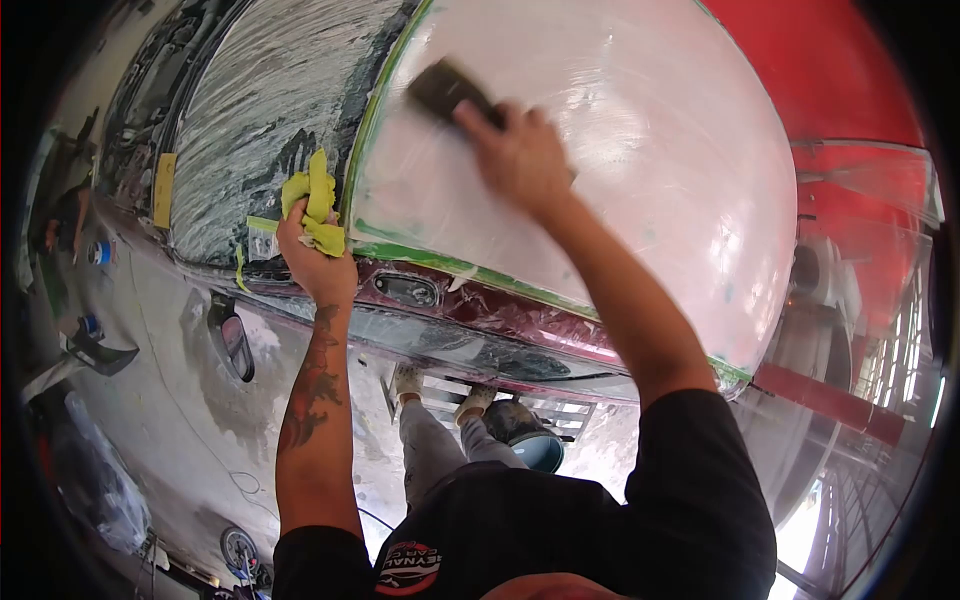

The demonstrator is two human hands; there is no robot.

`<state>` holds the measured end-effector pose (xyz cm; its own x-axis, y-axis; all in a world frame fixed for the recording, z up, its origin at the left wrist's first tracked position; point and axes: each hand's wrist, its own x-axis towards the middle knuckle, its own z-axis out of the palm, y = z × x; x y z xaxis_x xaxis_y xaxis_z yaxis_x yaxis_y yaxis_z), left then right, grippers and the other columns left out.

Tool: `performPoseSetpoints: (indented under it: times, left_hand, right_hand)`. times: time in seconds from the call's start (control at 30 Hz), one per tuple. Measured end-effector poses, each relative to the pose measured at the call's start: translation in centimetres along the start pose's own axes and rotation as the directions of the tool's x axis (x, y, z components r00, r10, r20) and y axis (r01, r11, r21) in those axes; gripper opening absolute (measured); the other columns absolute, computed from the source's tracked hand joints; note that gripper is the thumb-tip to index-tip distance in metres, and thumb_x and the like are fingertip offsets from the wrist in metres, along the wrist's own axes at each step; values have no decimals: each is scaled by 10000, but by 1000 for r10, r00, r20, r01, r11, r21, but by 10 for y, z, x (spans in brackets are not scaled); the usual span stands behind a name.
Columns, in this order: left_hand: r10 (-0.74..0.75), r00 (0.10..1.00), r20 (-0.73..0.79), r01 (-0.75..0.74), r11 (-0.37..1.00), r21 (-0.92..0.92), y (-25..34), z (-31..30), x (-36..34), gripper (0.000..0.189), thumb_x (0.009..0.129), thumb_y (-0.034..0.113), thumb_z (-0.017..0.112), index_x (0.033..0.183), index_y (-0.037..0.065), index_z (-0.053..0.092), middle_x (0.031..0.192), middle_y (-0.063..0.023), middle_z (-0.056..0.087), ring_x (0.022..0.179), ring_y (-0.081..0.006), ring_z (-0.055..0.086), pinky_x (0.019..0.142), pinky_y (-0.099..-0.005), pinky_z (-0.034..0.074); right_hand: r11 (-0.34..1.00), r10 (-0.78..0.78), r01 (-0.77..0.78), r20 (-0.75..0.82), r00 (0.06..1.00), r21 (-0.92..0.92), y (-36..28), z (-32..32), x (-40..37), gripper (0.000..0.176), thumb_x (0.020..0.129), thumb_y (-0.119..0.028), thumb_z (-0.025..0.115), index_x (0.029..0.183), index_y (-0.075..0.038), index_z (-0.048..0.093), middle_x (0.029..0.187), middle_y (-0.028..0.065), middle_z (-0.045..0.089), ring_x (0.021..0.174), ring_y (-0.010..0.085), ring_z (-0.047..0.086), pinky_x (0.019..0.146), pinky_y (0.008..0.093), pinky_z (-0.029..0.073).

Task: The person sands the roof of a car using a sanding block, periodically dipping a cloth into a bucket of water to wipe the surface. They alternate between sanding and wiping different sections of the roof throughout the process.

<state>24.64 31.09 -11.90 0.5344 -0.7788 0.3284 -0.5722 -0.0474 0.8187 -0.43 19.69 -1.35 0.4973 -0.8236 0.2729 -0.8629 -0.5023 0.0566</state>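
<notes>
A yellow-green cloth [322, 210] is bunched in my left hand [312, 258], at the edge between the dusty glass [265, 95] and the pale panel. My right hand [522, 160] has its fingers round the near end of a dark block [448, 92], which lies over the upper left of the whitish car panel [640, 150]. Hand and block are blurred by motion. Green tape [480, 268] borders the panel on its left and near sides.
Below the car's maroon edge [490, 315] are my feet on a slatted platform and a teal bucket [541, 452]. A side mirror [232, 340] juts out at the left. Red bodywork [850, 70] stands at the upper right. A cable crosses the stained floor.
</notes>
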Motion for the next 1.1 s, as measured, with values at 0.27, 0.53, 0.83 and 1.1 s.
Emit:
performPoseSetpoints:
  times: [0.27, 0.53, 0.83, 1.1]
  left_hand:
    - [-19, 1000, 1, 19, 1000, 7, 6, -4, 4, 417, 879, 93, 723, 1263, 34, 571, 1178, -158, 570, 1111, -355, 549, 981, -435, 421]
    - [-49, 999, 20, 50, 998, -36, -1, -3, 1, 472, 845, 105, 746, 1284, 77, 575, 1313, -197, 541, 1223, -417, 506, 1041, -484, 400]
    - [3, 1000, 3, -3, 1000, 12, 5, -4, 2, 422, 877, 38, 705, 1275, 29, 563, 1193, -154, 568, 1103, -346, 561, 971, -423, 433]
    - [-63, 998, 21, 65, 990, -123, -4, 1, -1, 451, 869, 84, 721, 1289, 52, 558, 1248, -164, 549, 1182, -387, 520, 1017, -453, 404]
  right_hand:
    - [997, 64, -62, 33, 997, -36, -50, 1, -1, 473, 870, -188, 590, 1341, -228, 609, 1030, 183, 591, 882, 353, 587, 689, 466, 505]
    - [976, 142, -134, 34, 989, -171, 23, 17, 72, 458, 896, -196, 559, 1349, -258, 594, 1000, 165, 623, 899, 387, 613, 708, 486, 529]
    - [990, -117, 115, 26, 993, 76, -92, -12, -43, 516, 865, -143, 578, 1367, -259, 598, 1224, 188, 558, 904, 321, 577, 746, 465, 487]
    - [889, 399, -415, -116, 910, -195, 63, 17, 58, 427, 916, -270, 621, 1341, -277, 585, 1081, 153, 624, 938, 379, 595, 767, 490, 507]
